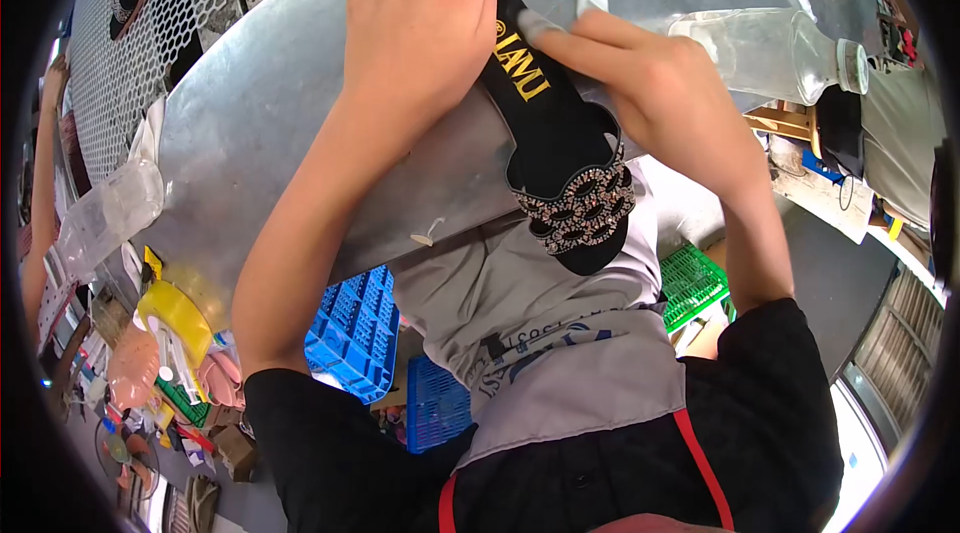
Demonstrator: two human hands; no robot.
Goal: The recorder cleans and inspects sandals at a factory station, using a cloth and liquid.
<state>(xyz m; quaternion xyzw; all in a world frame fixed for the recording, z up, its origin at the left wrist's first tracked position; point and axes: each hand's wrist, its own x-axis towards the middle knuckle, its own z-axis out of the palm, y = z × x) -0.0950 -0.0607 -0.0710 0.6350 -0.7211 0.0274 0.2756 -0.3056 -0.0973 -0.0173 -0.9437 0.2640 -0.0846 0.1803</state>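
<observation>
Covering the person's lap nearest the camera, a grey apron (560, 333) is lying under the edge of the big metal table (260, 123), which is carrying the work. On this table the black sandal (560, 148) with a jewelled strap is lying with its toe over the edge, and the left hand (415, 18) is pressing flat on its heel, fingers spread, probably keeping it from sliding. Beside it the right hand (650, 83) is pinching a small white cloth (585, 8) against the insole, seemingly wiping it, while a clear plastic bottle (765, 53) is lying just behind.
</observation>
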